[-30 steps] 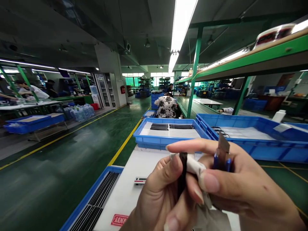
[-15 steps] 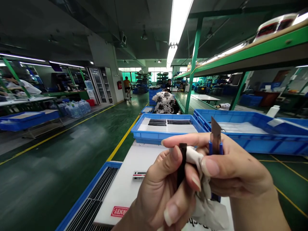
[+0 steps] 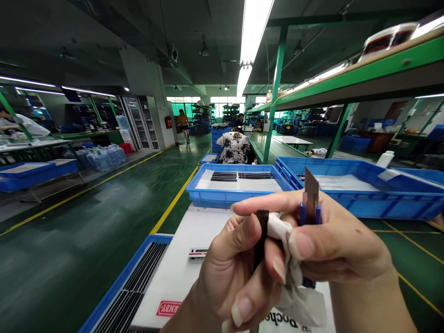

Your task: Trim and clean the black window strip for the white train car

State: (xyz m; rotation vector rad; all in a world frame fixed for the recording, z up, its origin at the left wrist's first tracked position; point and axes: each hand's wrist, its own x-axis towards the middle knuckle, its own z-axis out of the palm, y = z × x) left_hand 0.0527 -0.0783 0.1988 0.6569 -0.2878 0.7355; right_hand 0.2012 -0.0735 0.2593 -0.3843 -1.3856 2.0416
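Note:
My left hand point(image 3: 236, 263) is closed on a slim black strip point(image 3: 262, 236), held upright between thumb and fingers. My right hand point(image 3: 333, 236) pinches a crumpled white cloth point(image 3: 287, 240) against the side of the strip. Tucked in the same right hand is a blue utility knife point(image 3: 311, 203), its blade pointing up. The cloth's lower end hangs over the white board below. On that board point(image 3: 180, 263) lies a small white model train piece point(image 3: 198, 253) with a red stripe. A red label point(image 3: 168, 308) is near the board's front left corner.
Behind the board stands a blue tray point(image 3: 239, 199) with rows of black strips on white sheets. A larger blue crate point(image 3: 374, 203) is at the right, and another blue tray point(image 3: 138, 282) of strips at the lower left. A person in a patterned shirt point(image 3: 234, 147) sits ahead.
The view has shifted slightly, so the background sits a little further left. Both hands keep nearly the same hold on the strip, cloth and knife. A distant person has moved a step.

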